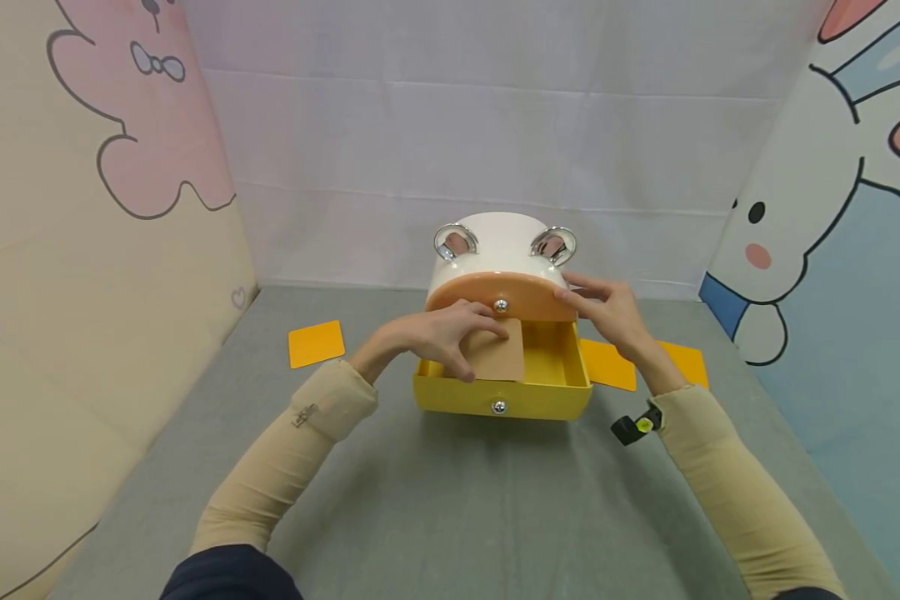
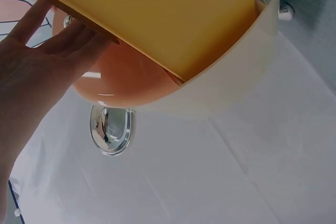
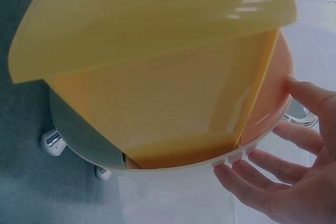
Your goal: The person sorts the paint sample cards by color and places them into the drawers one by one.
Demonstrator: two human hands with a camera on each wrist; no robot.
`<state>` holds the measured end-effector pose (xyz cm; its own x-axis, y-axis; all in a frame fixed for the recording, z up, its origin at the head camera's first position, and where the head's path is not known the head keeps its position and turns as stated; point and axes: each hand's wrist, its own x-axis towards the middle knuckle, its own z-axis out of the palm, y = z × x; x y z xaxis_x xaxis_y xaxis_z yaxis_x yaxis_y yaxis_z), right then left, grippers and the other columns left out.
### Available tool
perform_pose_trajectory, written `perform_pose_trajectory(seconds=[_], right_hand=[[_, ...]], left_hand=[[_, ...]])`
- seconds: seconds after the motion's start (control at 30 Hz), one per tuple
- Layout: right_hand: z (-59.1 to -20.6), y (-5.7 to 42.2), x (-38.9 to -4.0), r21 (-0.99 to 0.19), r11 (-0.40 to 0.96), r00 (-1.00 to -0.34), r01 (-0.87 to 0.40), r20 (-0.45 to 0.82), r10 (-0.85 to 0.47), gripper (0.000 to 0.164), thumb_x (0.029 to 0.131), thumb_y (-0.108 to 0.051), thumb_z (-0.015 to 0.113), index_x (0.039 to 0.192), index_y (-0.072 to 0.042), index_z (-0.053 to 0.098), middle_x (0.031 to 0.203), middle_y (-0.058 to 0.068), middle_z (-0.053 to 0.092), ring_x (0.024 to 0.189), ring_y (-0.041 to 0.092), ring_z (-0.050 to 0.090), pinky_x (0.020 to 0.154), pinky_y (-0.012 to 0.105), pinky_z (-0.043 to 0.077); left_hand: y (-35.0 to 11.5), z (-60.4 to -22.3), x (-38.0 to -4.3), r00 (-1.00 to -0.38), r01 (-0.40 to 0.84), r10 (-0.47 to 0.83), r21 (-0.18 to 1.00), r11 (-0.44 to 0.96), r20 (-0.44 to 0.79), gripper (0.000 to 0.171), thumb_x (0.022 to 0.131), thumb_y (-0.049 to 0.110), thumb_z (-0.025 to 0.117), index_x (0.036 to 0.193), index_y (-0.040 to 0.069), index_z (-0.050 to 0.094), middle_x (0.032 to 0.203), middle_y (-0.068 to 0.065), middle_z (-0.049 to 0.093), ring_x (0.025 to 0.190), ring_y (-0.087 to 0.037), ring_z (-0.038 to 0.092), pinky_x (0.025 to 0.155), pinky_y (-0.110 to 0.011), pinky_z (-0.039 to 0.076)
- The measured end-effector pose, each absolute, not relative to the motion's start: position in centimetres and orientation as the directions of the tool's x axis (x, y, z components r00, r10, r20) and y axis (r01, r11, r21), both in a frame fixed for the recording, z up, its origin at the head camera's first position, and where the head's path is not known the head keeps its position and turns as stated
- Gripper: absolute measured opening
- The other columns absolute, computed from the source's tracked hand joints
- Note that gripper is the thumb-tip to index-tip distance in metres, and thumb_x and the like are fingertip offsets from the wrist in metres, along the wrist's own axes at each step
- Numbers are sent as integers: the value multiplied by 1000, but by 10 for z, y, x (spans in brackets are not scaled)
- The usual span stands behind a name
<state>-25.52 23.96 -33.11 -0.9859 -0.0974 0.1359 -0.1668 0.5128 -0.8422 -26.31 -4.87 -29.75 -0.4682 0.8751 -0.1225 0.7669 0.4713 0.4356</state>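
Observation:
A small drawer cabinet (image 1: 502,237) has a white rounded shell, silver ear-like rings and an orange upper drawer (image 1: 525,287), closed. Its yellow lower drawer (image 1: 555,400) is pulled out. My left hand (image 1: 446,333) reaches over this drawer and holds a tan square card (image 1: 498,358) between thumb and fingers. The card lies over the drawer's left and middle part. In the left wrist view the drawer hides some fingertips. My right hand (image 3: 299,171) grips the cabinet's right edge, thumb at the orange front and fingers against the white shell.
An orange-yellow card (image 1: 317,343) lies on the grey table (image 1: 450,517) left of the cabinet. Two more such cards, a nearer one (image 1: 607,365) and a farther one (image 1: 686,362), lie at the right, partly behind my right forearm. A white cloth wall (image 1: 495,133) stands behind.

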Motion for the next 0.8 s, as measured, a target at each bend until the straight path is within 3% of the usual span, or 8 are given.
perform_pose_trajectory(seconds=[0.37,0.8], right_hand=[[-330,240,-256,-842,511,-985,-172,136,-106,59,91,-44,63,142,-18,50,139,18,55,124,37,54,100,55,47],[-331,239,-256,-840,516,-985,-170,138,-101,60,91,-43,63,142,-15,50,138,18,55,123,37,54,100,55,47]], left_hand=[[-44,-298,-263,-461,760,873,438,481,-159,68,77,23,74,140,15,50,150,-12,38,135,-30,31,113,-45,29],[-46,-302,-254,-485,775,870,415,476,-93,66,81,21,75,141,8,50,155,-16,31,143,-30,29,119,-43,26]])
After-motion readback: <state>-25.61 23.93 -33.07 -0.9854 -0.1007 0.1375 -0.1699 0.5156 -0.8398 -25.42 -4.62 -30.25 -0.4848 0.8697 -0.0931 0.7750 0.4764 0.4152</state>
